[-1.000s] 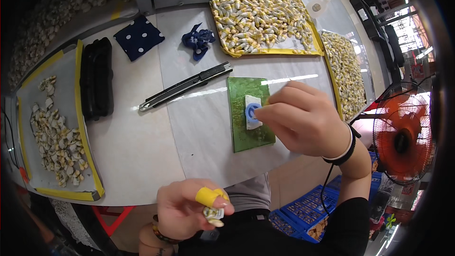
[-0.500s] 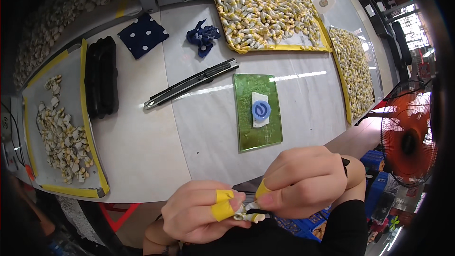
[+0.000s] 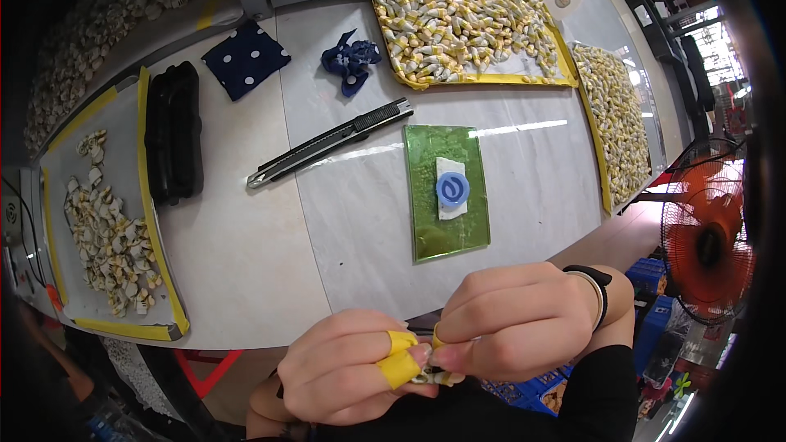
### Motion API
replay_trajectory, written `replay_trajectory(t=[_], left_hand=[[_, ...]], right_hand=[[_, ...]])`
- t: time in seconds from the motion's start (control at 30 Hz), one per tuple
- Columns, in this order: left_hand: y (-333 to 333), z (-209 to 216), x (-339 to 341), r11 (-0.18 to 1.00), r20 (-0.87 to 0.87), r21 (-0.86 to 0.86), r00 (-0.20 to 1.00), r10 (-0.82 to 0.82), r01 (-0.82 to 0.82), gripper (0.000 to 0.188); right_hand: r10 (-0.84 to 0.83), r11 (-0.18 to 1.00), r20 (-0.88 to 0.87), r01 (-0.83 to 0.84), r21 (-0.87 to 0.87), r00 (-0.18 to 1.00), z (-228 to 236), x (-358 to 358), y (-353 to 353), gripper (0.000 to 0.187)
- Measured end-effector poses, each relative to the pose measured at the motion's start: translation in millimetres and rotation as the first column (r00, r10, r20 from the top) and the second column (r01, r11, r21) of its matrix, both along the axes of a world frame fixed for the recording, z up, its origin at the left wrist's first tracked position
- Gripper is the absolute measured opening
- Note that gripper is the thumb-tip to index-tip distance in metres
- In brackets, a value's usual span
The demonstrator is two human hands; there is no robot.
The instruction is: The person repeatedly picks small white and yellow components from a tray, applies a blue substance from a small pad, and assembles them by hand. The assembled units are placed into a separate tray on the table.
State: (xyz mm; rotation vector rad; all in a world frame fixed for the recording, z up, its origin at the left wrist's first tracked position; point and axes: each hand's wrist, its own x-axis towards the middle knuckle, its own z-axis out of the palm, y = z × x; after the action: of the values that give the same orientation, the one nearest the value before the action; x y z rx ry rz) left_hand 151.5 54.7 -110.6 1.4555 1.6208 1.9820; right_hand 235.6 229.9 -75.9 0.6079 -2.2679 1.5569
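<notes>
Close to my body, below the table's front edge, both hands meet on a small white-and-yellow piece (image 3: 443, 377). My left hand (image 3: 340, 368) pinches it, with yellow tape around two fingertips. From the other side the closed thumb and finger of my right hand (image 3: 520, 319) press at the same spot; a bit of yellow tape shows there too. Most of the piece is covered by fingers, so its full shape is hidden. Beyond the hands lies a green glass plate (image 3: 449, 239), bearing a white pad (image 3: 445, 211) and a small blue round cap (image 3: 452, 189).
A grey-and-black utility knife (image 3: 332, 143) lies left of the plate. Yellow-edged trays of small pieces stand at left (image 3: 168, 278), at the back (image 3: 491, 81) and at right (image 3: 604, 176). Navy dotted cloths (image 3: 247, 61) and a black plastic holder (image 3: 173, 135) lie farther back. An orange fan (image 3: 708, 237) stands right.
My right hand has shifted slightly left and down, closer against my left fingers. Less of the small piece shows between the fingertips. A band at the right wrist has come into view.
</notes>
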Motion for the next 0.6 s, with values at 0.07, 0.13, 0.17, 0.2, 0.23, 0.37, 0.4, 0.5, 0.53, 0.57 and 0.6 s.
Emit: replay_trajectory(t=[0.07,0.13,0.17,0.2,0.23,0.37,0.4,0.5,0.53,0.57,0.6], left_hand=[[0,0,0,1.000,0.008,0.008,1.000,-0.004,0.004,0.030],[1,0,1,1.000,0.016,0.012,1.000,-0.015,0.015,0.030],[0,-1,1,1.000,0.018,0.008,1.000,-0.016,0.016,0.031],[-1,-1,1,1.000,0.019,0.003,1.000,-0.017,0.017,0.031],[-3,0,1,0.998,0.015,-0.050,0.999,-0.033,0.034,0.031],[-1,6,7,0.983,0.056,-0.171,0.995,0.083,-0.072,0.034],[0,6,11,0.973,0.079,-0.180,0.984,0.158,-0.142,0.035],[-2,-8,13,0.977,0.064,-0.097,0.979,0.195,-0.189,0.037],[-3,-7,11,0.986,0.059,-0.083,0.987,0.148,-0.143,0.037],[-3,-8,10,0.991,0.140,-0.102,0.986,0.095,-0.081,0.036],[-3,-8,9,0.993,0.221,-0.116,0.974,0.042,-0.017,0.036]], right_hand=[[0.004,1.000,-0.015,-0.004,-0.002,1.000,-1,0,1,0.007],[0.000,1.000,-0.028,0.000,0.013,1.000,1,1,2,0.007],[0.002,1.000,-0.037,-0.001,0.024,0.999,2,1,2,0.008],[0.004,0.999,-0.046,-0.002,0.035,0.999,2,1,2,0.008],[-0.004,0.998,-0.066,0.008,0.061,0.998,1,1,2,0.008],[-0.099,0.978,-0.167,0.127,0.165,0.981,2,1,1,0.009],[-0.136,0.967,-0.198,0.174,0.189,0.971,2,2,0,0.009],[-0.172,0.961,-0.211,0.211,0.179,0.962,-1,5,-4,0.015],[-0.166,0.975,-0.138,0.184,0.125,0.976,1,7,-4,0.014],[-0.150,0.986,-0.067,0.154,0.064,0.986,1,8,-4,0.015],[-0.129,0.992,0.005,0.129,0.002,0.992,2,9,-3,0.015]])
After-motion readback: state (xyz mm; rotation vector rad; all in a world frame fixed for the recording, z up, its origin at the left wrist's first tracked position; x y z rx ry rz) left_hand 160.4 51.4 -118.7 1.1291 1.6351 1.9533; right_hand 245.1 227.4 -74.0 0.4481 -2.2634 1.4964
